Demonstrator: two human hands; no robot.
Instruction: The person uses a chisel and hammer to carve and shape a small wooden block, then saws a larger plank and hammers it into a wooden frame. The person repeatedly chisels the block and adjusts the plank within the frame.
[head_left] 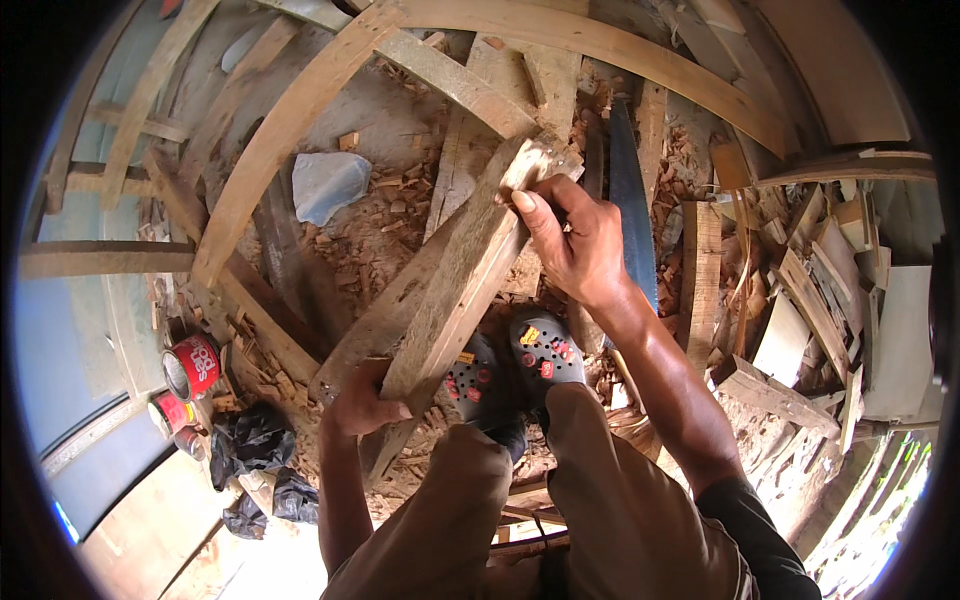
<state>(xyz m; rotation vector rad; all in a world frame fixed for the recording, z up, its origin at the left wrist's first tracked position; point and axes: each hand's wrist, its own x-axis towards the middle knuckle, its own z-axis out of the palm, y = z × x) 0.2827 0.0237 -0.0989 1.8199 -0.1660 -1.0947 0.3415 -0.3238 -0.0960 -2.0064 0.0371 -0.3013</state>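
Gripping a rough wooden plank (455, 290) at both ends: right hand (575, 240) closed round the far end, left hand (362, 400) clamped on the near end, above dark clogs (520, 365), hand saw (628, 200) right.

I am seeing a plank (455, 285) of rough, weathered grey-brown wood, its far end splintered and matt; my right hand (575, 245) is gripping that end and my left hand (365, 400) the near one; the saw (628, 200) blade is looking like dull blue-grey metal; the clogs (515, 365) are showing as dark, perforated plastic; the tins (190, 368) are gleaming glossy red metal; the bags (255, 440) are shining like crinkled black plastic; the chips (350, 240) are lying dry and coarse.
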